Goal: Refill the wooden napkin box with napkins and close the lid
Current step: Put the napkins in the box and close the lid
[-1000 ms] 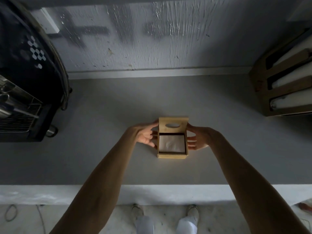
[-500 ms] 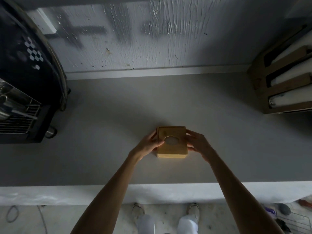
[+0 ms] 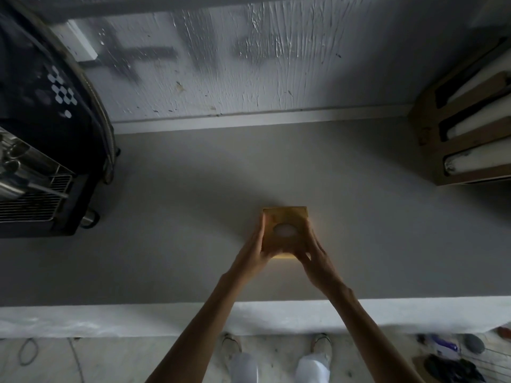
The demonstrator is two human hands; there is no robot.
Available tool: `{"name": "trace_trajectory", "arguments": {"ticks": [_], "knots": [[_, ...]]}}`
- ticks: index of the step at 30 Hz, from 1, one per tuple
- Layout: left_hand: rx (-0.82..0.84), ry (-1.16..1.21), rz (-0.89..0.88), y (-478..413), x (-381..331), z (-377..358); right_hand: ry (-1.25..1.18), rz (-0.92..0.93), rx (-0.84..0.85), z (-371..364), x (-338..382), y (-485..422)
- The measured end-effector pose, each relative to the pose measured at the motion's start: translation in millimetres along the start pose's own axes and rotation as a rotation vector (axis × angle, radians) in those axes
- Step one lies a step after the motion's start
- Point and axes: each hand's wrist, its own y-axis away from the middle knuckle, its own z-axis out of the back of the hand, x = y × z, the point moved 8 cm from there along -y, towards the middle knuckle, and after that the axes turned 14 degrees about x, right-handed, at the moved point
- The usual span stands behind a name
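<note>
Fingers of left hand pressed flat along left wall of wooden napkin box, fingers of right hand clamped likewise on right wall, thumbs hidden or blurred near front edge. Lid down flat on box, pale napkin visible through oval opening. Box resting on grey surface, near its front edge, well apart from dark coffee machine at left and wooden roll holder at right.

tan wood box, grey counter
</note>
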Motion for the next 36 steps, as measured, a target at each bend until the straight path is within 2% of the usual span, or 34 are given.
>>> {"name": "trace_trajectory", "arguments": {"ticks": [2, 4, 8, 17, 24, 27, 32, 36], "knots": [[-0.031, 0.273, 0.092, 7.8, 11.4, -5.0, -0.208, -0.059, -0.022, -5.5, -11.0, 6.3], [-0.09, 0.428, 0.116, 11.9, 18.0, -8.7, -0.257, -0.089, -0.073, -2.2, -11.4, 10.8], [-0.124, 0.452, 0.106, -1.9, -4.0, -0.6, -0.157, -0.031, -0.256, 32.2, 5.7, 3.1], [-0.146, 0.342, -0.056, -150.9, -102.1, 50.6, -0.274, -0.077, -0.393, 170.6, -25.0, -89.4], [-0.175, 0.233, -0.002, -285.9, -146.0, 77.0, -0.256, -0.093, -0.472, 270.6, -52.7, -166.5], [-0.196, 0.212, 0.018, -324.6, -147.9, 82.0, -0.282, -0.121, -0.476, 289.4, -70.3, -200.2], [-0.287, 0.273, 0.033, -349.0, -125.0, 82.6, -0.318, -0.158, -0.448, 281.2, -94.5, -238.3], [-0.363, 0.289, 0.043, -356.7, -116.3, 83.9, -0.438, -0.102, -0.463, 276.5, -100.7, -250.1]]}}
